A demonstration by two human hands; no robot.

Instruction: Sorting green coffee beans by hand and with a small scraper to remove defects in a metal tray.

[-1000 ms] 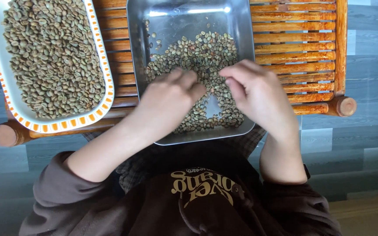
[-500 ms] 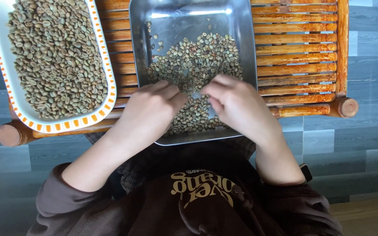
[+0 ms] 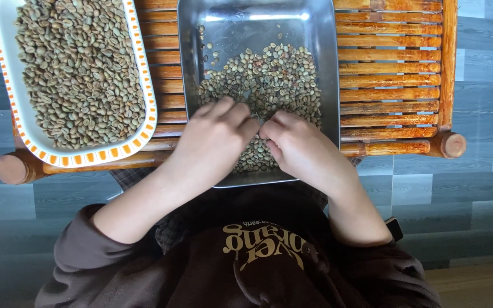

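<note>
My left hand and right hand, fingertips meeting and curled narrow, rest on pale green coffee beans in the square steel tray; the heap lies directly ahead of both, equally near.

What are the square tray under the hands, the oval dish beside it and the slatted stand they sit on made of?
The square tray looks like bare metal, probably steel: grey, with bright reflections. The oval dish seems to be glazed ceramic, though it might be enamel or melamine: glossy white, with an orange-patterned rim. The slatted stand looks like varnished wood or bamboo: orange-brown, shiny slats with round pole ends.
</note>
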